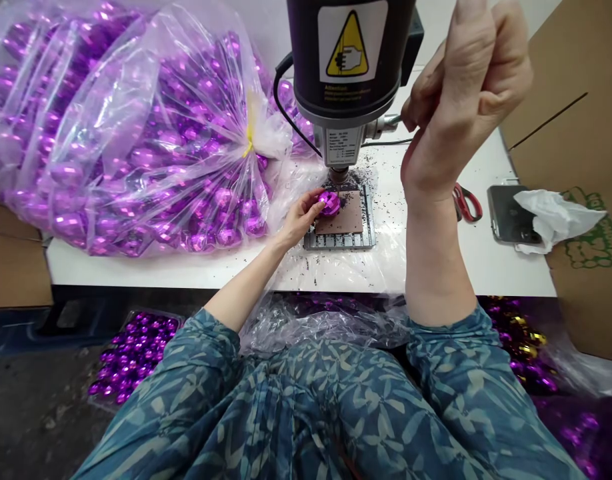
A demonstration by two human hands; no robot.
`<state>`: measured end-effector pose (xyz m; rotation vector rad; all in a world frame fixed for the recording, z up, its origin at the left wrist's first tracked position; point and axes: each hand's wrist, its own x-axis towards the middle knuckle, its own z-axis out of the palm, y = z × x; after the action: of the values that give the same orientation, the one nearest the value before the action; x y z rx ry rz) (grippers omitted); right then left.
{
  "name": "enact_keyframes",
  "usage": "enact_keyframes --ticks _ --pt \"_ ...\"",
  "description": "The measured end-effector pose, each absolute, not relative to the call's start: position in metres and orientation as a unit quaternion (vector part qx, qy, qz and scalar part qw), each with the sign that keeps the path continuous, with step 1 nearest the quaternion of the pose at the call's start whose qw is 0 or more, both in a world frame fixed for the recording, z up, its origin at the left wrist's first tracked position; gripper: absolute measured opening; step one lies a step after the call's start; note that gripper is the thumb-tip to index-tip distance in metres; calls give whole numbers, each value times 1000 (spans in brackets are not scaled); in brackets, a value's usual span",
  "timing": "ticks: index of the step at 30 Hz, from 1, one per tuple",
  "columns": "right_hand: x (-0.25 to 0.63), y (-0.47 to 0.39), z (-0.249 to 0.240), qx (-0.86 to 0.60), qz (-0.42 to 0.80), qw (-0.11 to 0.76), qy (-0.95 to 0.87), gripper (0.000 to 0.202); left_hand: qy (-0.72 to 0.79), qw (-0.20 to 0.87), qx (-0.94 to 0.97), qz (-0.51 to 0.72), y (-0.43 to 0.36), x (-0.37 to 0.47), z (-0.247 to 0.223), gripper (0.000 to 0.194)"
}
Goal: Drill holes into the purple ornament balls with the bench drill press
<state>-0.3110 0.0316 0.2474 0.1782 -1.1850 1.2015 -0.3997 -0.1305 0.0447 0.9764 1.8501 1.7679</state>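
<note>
A shiny purple faceted ball (329, 204) is held between the thumb and fingers of my left hand (302, 217), just below the drill chuck (339, 175). It is over a brown board (349, 217) on a grey metal base plate (371, 230) strewn with dark shavings. Raised at the upper right, my right hand (463, 93) is closed around the lever handle (395, 121) of the black drill press (353, 60), which bears a yellow warning label.
A big clear bag of purple balls (151, 147), tied in yellow, fills the table's left. Red-handled scissors (467, 203), a phone (513, 215) and crumpled tissue (556, 217) lie right. A cardboard box (581, 80) borders the right side; a tray of purple balls (136, 353) is lower left.
</note>
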Motion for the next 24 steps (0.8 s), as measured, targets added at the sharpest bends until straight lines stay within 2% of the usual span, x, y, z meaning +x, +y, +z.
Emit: enact_keyframes --ticks 13,24 --pt "-306 26 250 46 512 651 -559 51 757 47 409 507 -113 -382 51 51" --pt "-304 18 244 44 474 689 -546 59 741 81 405 530 -112 -380 44 53"
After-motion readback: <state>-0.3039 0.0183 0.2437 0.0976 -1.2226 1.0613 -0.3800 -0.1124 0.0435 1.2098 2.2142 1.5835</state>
